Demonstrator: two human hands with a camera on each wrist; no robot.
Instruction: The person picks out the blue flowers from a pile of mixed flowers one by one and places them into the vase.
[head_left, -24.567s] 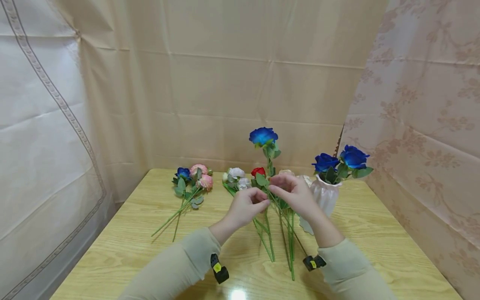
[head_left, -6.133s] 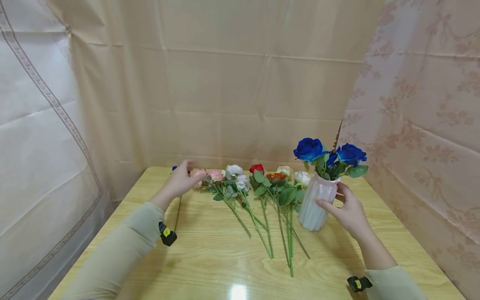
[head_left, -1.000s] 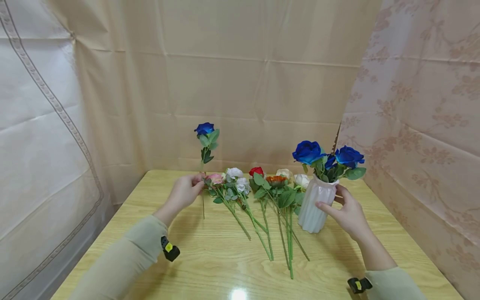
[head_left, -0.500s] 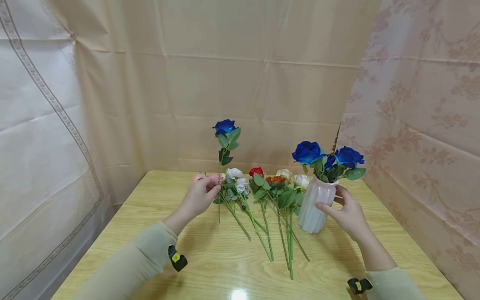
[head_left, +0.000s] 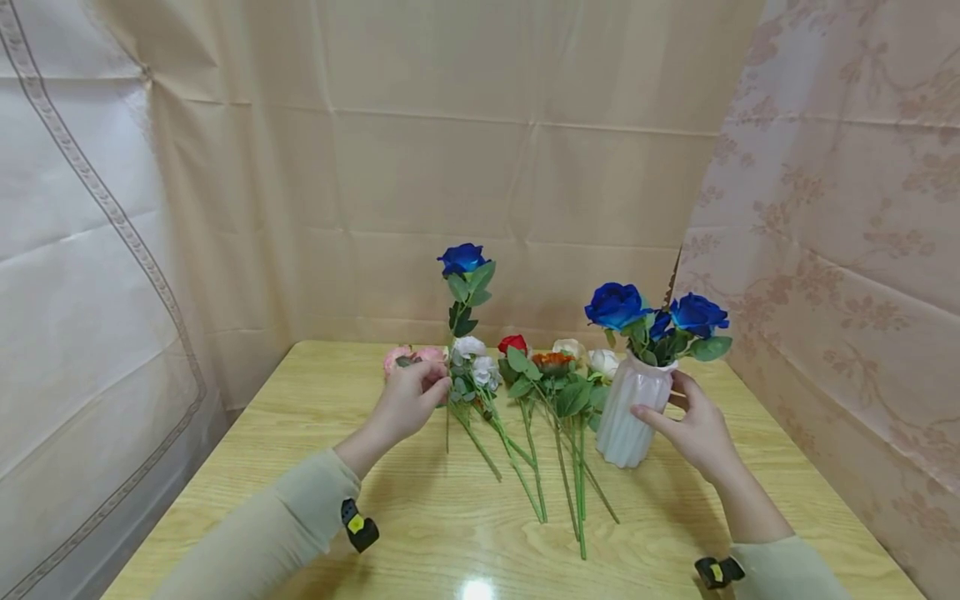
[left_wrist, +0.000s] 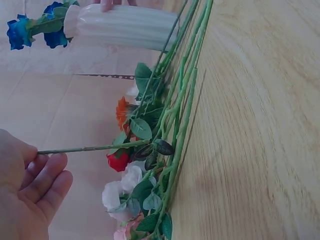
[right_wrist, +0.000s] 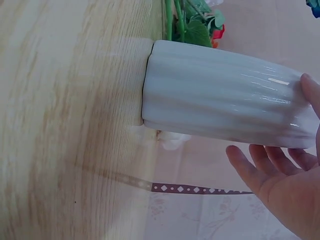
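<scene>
In the head view my left hand (head_left: 405,402) pinches the stem of a blue rose (head_left: 462,260), which stands upright with its bloom well above the table. Seen from the left wrist, the bare stem (left_wrist: 90,149) comes out between thumb and forefinger of the left hand (left_wrist: 30,187). On the right, my right hand (head_left: 693,421) grips a white ribbed vase (head_left: 633,408) near its neck. Several blue roses (head_left: 617,306) fill the vase's mouth. The right wrist view shows the vase (right_wrist: 220,95) standing on the table, with the right hand's fingers (right_wrist: 245,167) curled around its side.
Between the hands, loose flowers lie on the wooden table (head_left: 420,533): pink blooms (head_left: 397,357), white ones (head_left: 486,372), a red rose (head_left: 513,342), an orange flower (head_left: 552,360) and a cream one (head_left: 570,347). Their stems (head_left: 581,500) point toward the front edge. A beige curtain (head_left: 420,167) hangs behind.
My left hand has carried the upright blue rose to the right, past the pink blooms. Earlier that rose lay at the left of the table. The right hand stays on the vase.
</scene>
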